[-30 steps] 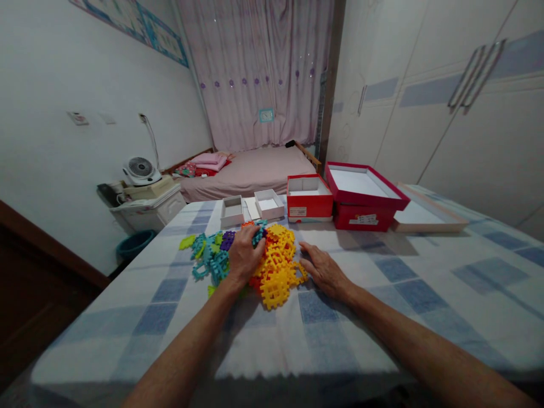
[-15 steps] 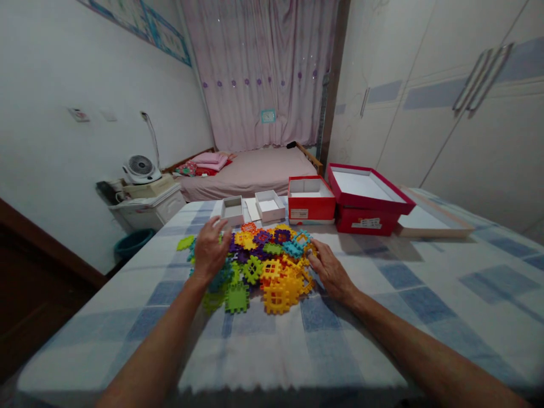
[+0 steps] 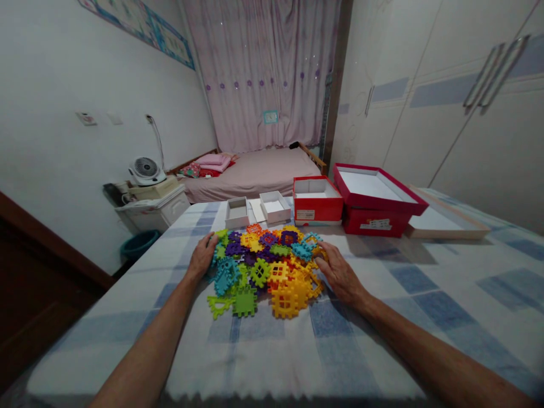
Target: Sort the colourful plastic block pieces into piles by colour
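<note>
A heap of notched plastic building blocks lies on the tablecloth in front of me, with yellow (image 3: 285, 300), green (image 3: 245, 301), teal (image 3: 226, 275) and purple (image 3: 235, 248) pieces jumbled together. Against the heap's left edge rests my left hand (image 3: 201, 258), fingers bent forward beside a lime-green block (image 3: 221, 237) and teal ones. My right hand (image 3: 340, 273) lies at the opposite edge, its fingers apart and touching yellow blocks. Neither hand visibly grips a block; the left fingertips are partly hidden.
Behind the heap stand a small grey-lined box (image 3: 237, 213), a white box (image 3: 275, 207), a red-orange box (image 3: 318, 202) and a large dark red box (image 3: 376, 198). A shallow pale lid (image 3: 448, 221) lies at the right. The checked tablecloth (image 3: 272, 362) covers the table.
My left hand has come down from over the heap to its left edge. The lime-green block once lying out at the left now sits against the heap. My right hand stays at the right edge.
</note>
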Tool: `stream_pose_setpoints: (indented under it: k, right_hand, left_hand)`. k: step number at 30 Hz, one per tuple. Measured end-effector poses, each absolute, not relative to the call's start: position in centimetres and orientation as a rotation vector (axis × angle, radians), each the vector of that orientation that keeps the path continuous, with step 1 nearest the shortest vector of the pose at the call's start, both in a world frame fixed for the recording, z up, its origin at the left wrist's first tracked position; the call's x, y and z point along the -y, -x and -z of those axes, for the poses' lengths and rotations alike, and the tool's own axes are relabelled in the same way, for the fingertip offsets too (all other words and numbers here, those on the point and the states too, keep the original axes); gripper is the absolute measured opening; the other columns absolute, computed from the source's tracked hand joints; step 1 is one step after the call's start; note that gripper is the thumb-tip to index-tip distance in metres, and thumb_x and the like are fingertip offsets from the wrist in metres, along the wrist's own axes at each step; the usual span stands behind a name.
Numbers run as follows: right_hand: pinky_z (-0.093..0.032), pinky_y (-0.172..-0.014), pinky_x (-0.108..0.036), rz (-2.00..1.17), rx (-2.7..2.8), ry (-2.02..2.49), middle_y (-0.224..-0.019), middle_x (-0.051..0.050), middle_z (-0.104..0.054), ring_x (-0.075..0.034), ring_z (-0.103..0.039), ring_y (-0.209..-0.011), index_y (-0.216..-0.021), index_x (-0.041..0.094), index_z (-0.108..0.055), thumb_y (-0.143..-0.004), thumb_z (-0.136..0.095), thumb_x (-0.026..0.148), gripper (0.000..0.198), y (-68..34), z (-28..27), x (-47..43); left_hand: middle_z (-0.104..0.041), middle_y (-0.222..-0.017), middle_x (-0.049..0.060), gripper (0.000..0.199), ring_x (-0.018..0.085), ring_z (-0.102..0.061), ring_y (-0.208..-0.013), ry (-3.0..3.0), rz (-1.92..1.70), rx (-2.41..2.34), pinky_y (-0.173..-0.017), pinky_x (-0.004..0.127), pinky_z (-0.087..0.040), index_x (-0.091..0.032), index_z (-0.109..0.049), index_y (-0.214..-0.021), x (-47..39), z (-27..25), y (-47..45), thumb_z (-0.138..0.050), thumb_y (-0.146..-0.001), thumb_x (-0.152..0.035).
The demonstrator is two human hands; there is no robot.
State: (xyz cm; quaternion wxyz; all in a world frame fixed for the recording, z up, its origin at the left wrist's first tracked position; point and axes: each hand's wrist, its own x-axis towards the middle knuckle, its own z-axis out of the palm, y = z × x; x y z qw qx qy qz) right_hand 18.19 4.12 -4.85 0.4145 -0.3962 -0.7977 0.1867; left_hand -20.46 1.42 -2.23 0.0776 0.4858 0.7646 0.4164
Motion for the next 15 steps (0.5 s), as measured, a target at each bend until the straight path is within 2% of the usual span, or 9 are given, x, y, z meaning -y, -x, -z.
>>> stream_pose_setpoints:
  k: [5, 10, 15]
  right_hand:
    - [-0.036, -0.111, -0.047, -0.461, 2.031, 1.032, -0.133, -0.012, -0.049, -0.023, -0.045, -0.127, -0.135, 0.022, -0.042, -0.095, -0.036, 0.035, 0.042, -18.2, 4.7, -4.0]
    - [-0.033, -0.113, -0.046, -0.479, 2.023, 1.03, -0.133, -0.012, -0.049, -0.023, -0.044, -0.128, -0.134, 0.022, -0.042, -0.095, -0.037, 0.035, 0.041, -18.1, 4.5, -3.9]
    - [-0.034, -0.113, -0.046, -0.496, 2.046, 1.025, -0.133, -0.013, -0.048, -0.023, -0.044, -0.128, -0.134, 0.019, -0.042, -0.095, -0.036, 0.035, 0.042, -18.1, 4.3, -3.9]
  left_hand:
    - [-0.065, -0.125, 0.013, 0.056, 0.027, -0.059, -0.115, -1.353, -1.447, -2.097, -0.102, 0.039, -0.041, -0.014, -0.064, -0.116, -1.6, 1.6, 18.2, -0.056, -0.076, -0.053]
    - [-0.07, -0.114, 0.01, 0.055, 0.025, -0.061, -0.11, -1.293, -1.557, -1.914, -0.099, 0.036, -0.044, -0.013, -0.068, -0.109, -2.0, 1.3, 15.3, -0.059, -0.073, -0.053]
    - [-0.073, -0.101, 0.008, 0.055, 0.024, -0.066, -0.095, -1.248, -1.552, -1.809, -0.089, 0.037, -0.049, -0.015, -0.071, -0.107, -2.1, 0.7, 11.8, -0.068, -0.066, -0.052]
